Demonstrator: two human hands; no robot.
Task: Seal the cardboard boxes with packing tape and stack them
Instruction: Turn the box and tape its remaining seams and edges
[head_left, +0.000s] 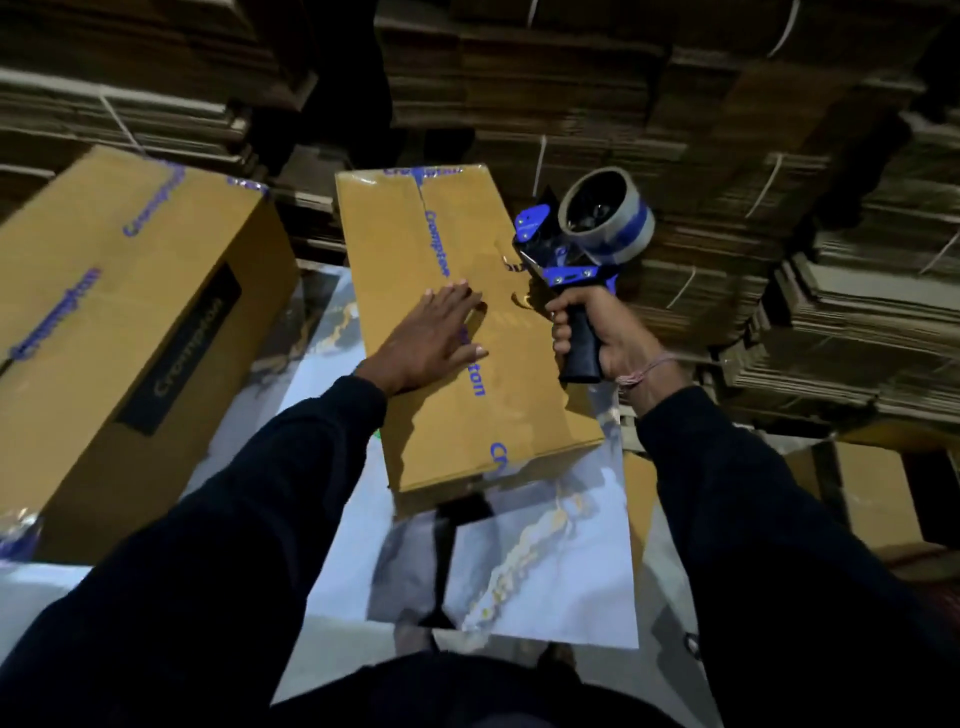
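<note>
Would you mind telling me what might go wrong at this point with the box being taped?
The box overhangs the table at its near corner, so pressure from the left hand might tip it. The dispenser in the right hand is lifted off, and its blade could nick the flat fingers nearby.

Dim, soft-focus wide-angle view; edges bend, glare on the glossy tabletop (566, 566).

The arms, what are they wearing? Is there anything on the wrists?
Both arms wear long dark sleeves reaching the wrists. The left hand is bare, with no glove or ring visible. The right hand is bare too, with a thin pinkish thread bracelet tied around its wrist.
</note>
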